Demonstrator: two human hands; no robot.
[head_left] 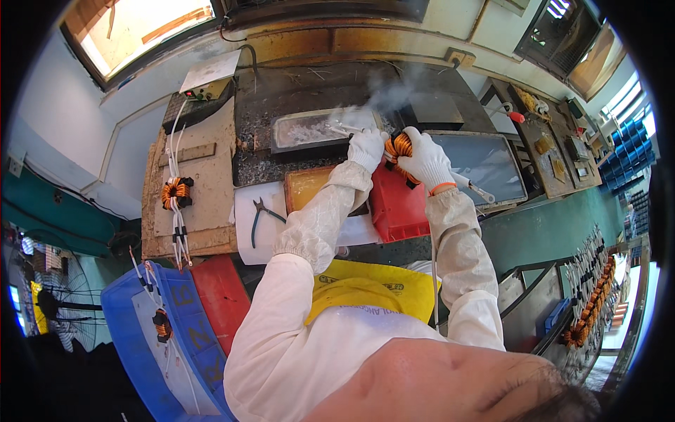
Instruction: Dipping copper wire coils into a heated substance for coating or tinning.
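Observation:
Both my hands wear white gloves. My left hand (367, 149) is closed round the lead wires of a copper-wound ring coil, and the bare lead ends (343, 129) reach over the molten metal in a solder pot (295, 141). My right hand (426, 162) grips the coil (399, 146) itself, just beside the pot's right end. More white leads with a metal lug (481, 193) stick out past my right wrist. Pale smoke rises above the pot. Below the coil stands a red bin (401, 207).
Cutting pliers (259, 219) lie on white paper beside a yellow block (309, 188). Another coil (176, 193) rests on the board at left. A blue crate (126, 309) holds a coil with leads. Several coils (590, 302) line a rack at right. A grey tray (478, 165) adjoins the pot.

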